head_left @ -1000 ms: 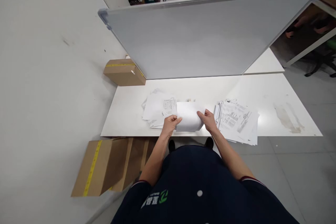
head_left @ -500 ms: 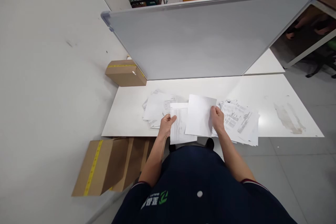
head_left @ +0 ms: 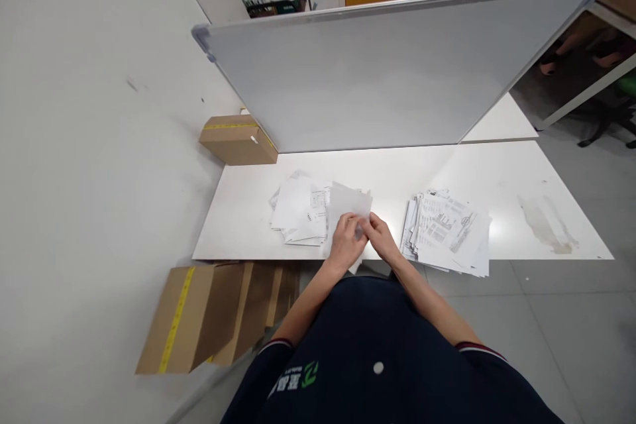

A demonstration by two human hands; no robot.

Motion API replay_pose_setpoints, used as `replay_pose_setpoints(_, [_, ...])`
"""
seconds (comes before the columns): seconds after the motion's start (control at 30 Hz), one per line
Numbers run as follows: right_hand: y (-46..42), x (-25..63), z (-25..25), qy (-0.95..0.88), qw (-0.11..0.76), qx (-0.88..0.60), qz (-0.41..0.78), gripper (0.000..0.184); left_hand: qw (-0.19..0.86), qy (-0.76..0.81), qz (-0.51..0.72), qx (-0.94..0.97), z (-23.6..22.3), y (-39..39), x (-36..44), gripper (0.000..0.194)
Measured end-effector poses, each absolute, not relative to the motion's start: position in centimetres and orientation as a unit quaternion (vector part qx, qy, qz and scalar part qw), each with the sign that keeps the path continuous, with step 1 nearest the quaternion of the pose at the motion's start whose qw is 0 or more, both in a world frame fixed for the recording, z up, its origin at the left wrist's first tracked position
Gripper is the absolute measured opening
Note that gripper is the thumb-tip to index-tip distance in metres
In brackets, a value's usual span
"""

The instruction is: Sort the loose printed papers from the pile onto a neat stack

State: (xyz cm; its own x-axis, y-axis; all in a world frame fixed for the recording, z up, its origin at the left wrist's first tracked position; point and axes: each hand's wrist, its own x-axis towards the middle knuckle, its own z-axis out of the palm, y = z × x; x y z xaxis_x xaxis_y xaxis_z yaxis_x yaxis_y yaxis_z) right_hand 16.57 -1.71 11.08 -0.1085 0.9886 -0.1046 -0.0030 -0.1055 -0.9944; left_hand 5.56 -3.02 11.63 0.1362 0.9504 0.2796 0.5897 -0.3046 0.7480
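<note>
Sheets (head_left: 349, 201) sit in two hands (head_left: 346, 244) (head_left: 381, 238) between two piles (head_left: 295, 205) (head_left: 451, 232).

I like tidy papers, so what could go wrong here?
The right pile juts past the near edge of the table, so sheets might slide to the floor. The left hand and right hand are close together at the paper, so it could get creased. The left pile is loose and looks very near that paper, so sheets might get mixed up.
</note>
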Motion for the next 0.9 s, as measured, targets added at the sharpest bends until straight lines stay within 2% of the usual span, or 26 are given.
replay_pose_setpoints(0.1, [-1.1, 17.8, 10.0, -0.480, 0.458, -0.513, 0.545, 0.030, 0.258, 0.529, 0.377, 0.715, 10.9, -2.9, 4.6, 0.026])
replay_pose_setpoints(0.17, [-0.7, 19.0, 9.3, -0.462, 0.463, -0.527, 0.542, 0.029, 0.260, 0.588, 0.411, 0.646, 10.1, -2.2, 3.2, 0.030])
replay_pose_setpoints(0.23, [-0.3, 19.8, 8.6, -0.451, 0.478, -0.520, 0.545, 0.028, 0.264, 0.651, 0.445, 0.555, 9.2, -1.2, 1.7, 0.050])
replay_pose_setpoints(0.3, [0.0, 20.3, 8.2, -0.449, 0.498, -0.501, 0.547, 0.028, 0.315, 0.644, 0.457, 0.527, 8.5, -0.3, 0.4, 0.067])
replay_pose_setpoints(0.33, [0.1, 20.5, 8.0, -0.449, 0.505, -0.494, 0.547, 0.027, 0.356, 0.617, 0.457, 0.532, 8.3, 0.1, -0.1, 0.065])
replay_pose_setpoints(0.4, [0.4, 20.5, 7.6, -0.454, 0.511, -0.484, 0.547, 0.026, 0.432, 0.559, 0.451, 0.546, 7.9, 0.5, -0.4, 0.045])
replay_pose_setpoints(0.47, [0.6, 20.5, 6.8, -0.458, 0.514, -0.480, 0.543, 0.026, 0.466, 0.535, 0.450, 0.543, 7.4, 0.4, -0.2, 0.028])
replay_pose_setpoints(0.7, [0.8, 20.5, 2.0, -0.414, 0.516, -0.512, 0.547, 0.032, 0.483, 0.544, 0.434, 0.531, 3.3, -0.2, 1.7, 0.026])
replay_pose_setpoints(0.9, [0.5, 20.8, 1.6, -0.425, 0.507, -0.525, 0.535, 0.032, 0.457, 0.555, 0.455, 0.526, 2.5, -0.2, 1.8, 0.024])
